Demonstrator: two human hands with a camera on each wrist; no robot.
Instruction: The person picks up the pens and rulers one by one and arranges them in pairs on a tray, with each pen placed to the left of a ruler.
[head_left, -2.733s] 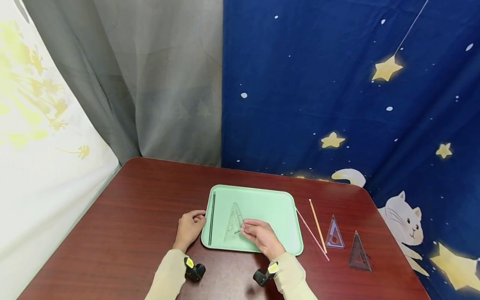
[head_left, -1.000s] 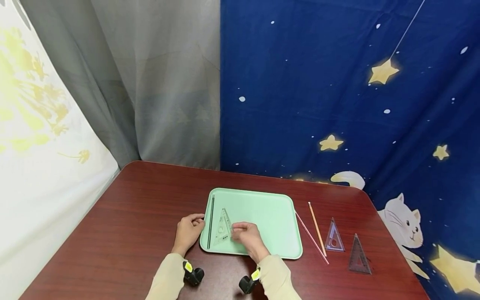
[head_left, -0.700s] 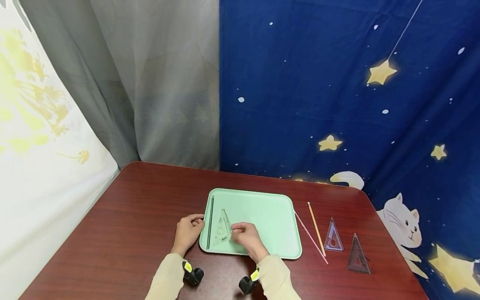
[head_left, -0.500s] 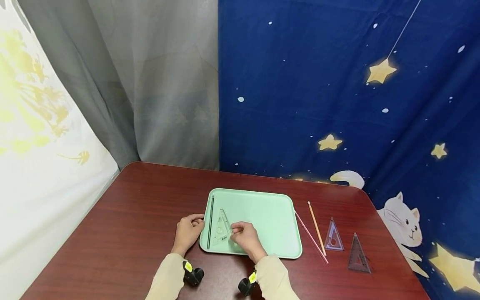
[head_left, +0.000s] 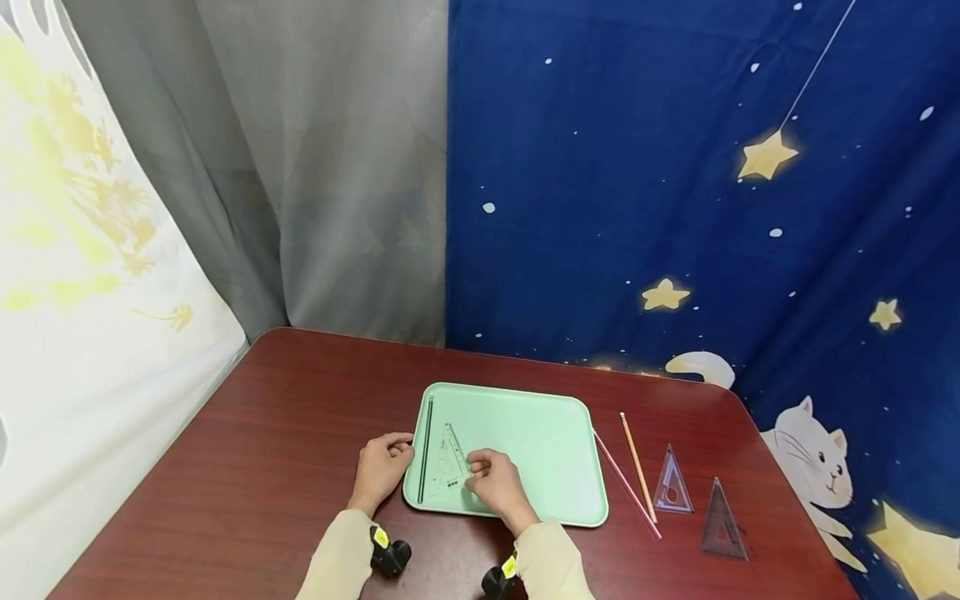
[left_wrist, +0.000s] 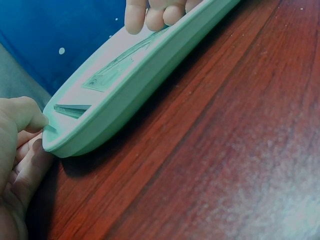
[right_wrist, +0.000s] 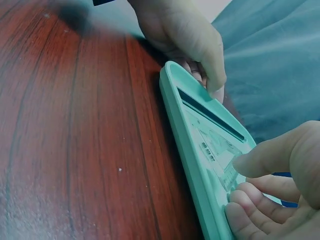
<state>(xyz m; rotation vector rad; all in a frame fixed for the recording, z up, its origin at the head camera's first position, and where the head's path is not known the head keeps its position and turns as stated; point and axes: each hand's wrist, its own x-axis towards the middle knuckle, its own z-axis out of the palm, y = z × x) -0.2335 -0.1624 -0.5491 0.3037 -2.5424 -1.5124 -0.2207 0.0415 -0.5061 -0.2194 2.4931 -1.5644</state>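
Observation:
My left hand (head_left: 381,468) grips the left rim of the light green tray (head_left: 525,500), its thumb on the rim in the right wrist view. A dark pencil-like stick (head_left: 425,450) lies along the tray's left side. To its right is a clear triangular set square (head_left: 452,482) with a round cutout, lying low over the tray floor. My right hand (head_left: 497,487) pinches the set square's right corner between thumb and fingers. In the right wrist view, the thumb (right_wrist: 250,162) covers part of that corner.
Right of the tray lie a pink pencil (head_left: 626,483), an orange pencil (head_left: 637,467), a purple-tinted set square (head_left: 673,483) and a dark grey set square (head_left: 722,525). The dark red wooden table (head_left: 315,400) backs onto curtains (head_left: 360,167).
My right hand has brought the clear set square left from mid-tray and lowered it beside the dark stick. Over the last half second it has barely moved. My left hand stays on the rim.

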